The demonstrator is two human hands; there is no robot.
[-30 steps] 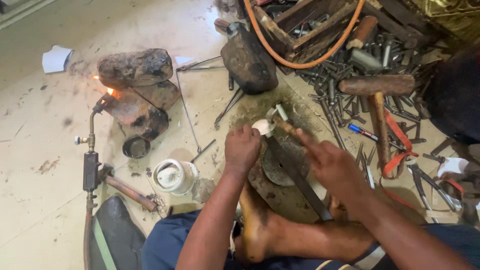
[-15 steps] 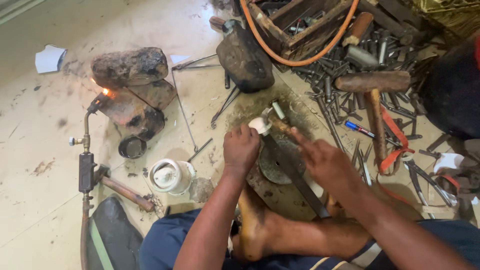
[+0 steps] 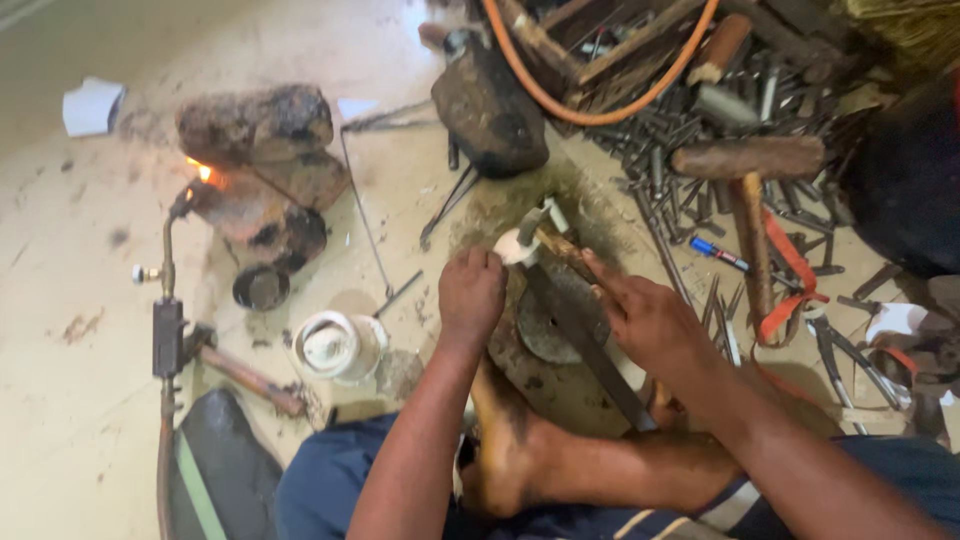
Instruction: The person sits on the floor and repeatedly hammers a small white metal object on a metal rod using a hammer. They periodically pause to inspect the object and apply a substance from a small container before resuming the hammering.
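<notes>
the left hand [image 3: 470,295] is clamped on a small white piece [image 3: 518,247] and the right hand [image 3: 645,320] presses a flat metal file [image 3: 590,335] just beside it. scattered tools [image 3: 700,130] crowd the right hand; bare floor [image 3: 60,270] opens beyond the white cup [image 3: 338,346] and lit torch [image 3: 165,300], left.

Both hands [image 3: 560,305] at small workpiece [image 3: 522,245]
</notes>
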